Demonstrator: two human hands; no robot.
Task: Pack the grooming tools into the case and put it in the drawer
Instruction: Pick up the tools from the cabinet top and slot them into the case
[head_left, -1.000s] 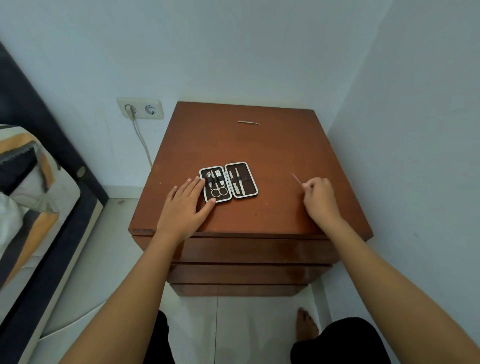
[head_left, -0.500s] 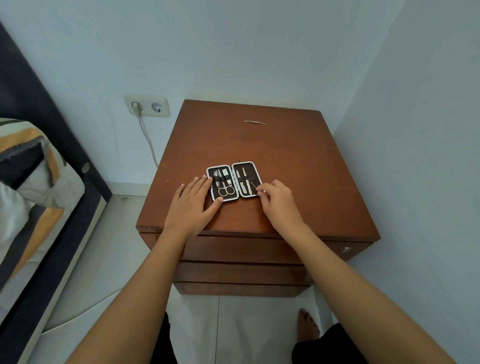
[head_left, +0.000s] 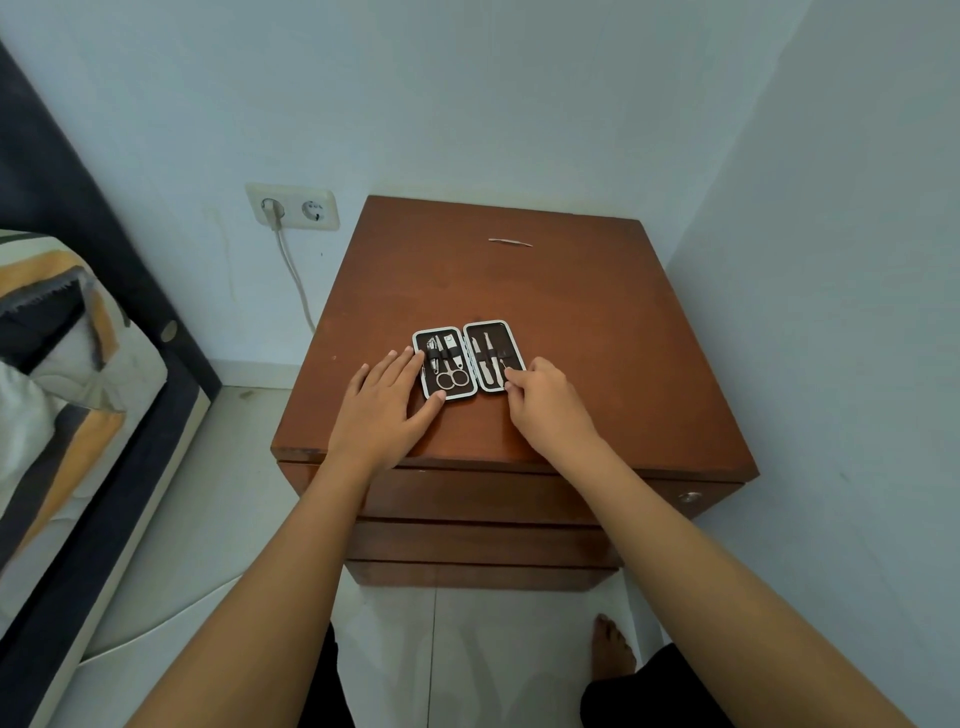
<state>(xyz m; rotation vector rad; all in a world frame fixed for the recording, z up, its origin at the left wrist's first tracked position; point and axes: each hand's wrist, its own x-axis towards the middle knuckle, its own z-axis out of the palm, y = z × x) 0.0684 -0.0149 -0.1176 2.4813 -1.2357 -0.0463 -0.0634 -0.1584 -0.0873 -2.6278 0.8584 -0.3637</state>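
Note:
A small grooming case (head_left: 492, 329) with a white rim lies open on the brown nightstand (head_left: 571, 312), near its front. Its left half holds scissors (head_left: 451, 378) and clippers under a strap; the right half holds slim metal tools. My left hand (head_left: 387, 410) lies flat, with its fingertips on the case's left edge. My right hand (head_left: 548, 410) pinches a thin metal tool at the lower right corner of the right half; my fingers mostly hide the tool. Another thin metal tool (head_left: 510, 242) lies loose near the back of the top.
Three closed drawers (head_left: 467, 493) stack below the top, with a round knob (head_left: 690, 497) at the right. Walls stand close behind and to the right. A bed (head_left: 62, 389) is on the left, and a socket with a plugged cable (head_left: 292, 208) is on the wall. My bare foot (head_left: 613, 649) rests on the white floor.
My right hand carried the thin tool from the right side of the top leftward to the case's right half. My left hand stayed on the case's edge.

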